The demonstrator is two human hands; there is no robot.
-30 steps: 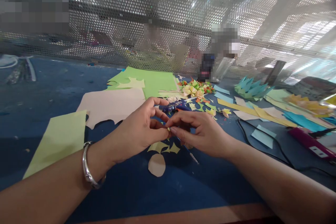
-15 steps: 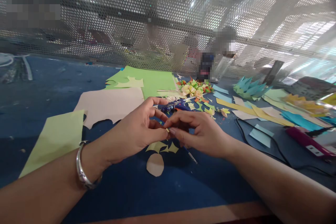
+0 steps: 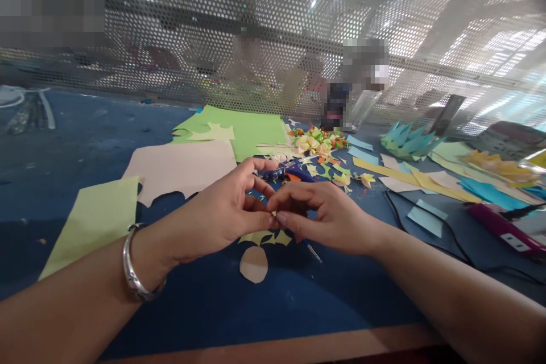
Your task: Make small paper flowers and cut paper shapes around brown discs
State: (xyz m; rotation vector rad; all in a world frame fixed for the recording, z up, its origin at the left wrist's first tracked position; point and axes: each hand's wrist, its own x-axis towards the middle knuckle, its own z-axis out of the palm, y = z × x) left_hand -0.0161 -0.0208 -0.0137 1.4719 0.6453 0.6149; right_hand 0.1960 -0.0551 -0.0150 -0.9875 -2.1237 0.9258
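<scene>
My left hand [image 3: 230,207] and my right hand [image 3: 318,217] meet over the blue tabletop, thumb tips close together. Pinched between their fingertips is a small pale yellow paper piece [image 3: 274,213], mostly hidden by the fingers. Just below lies a peach paper oval [image 3: 254,265], with pale yellow paper scraps [image 3: 281,238] above it, partly covered by my hands. A thin pen-like tool [image 3: 313,252] with a metal tip sticks out from under my right hand. Behind the fingers rests a blue and orange tool [image 3: 294,172], partly hidden.
Pink paper [image 3: 179,168], yellow-green paper [image 3: 91,216] and green paper [image 3: 251,128] lie left and behind. Folded paper flowers [image 3: 318,145] pile at the back. A teal paper flower [image 3: 409,141], paper strips, a black cable and a magenta power strip [image 3: 505,230] are at right. Perforated metal screen behind.
Both hands stay in nearly the same place, still pinching. Less of the small paper piece shows between the fingertips. The view has shifted slightly.
</scene>
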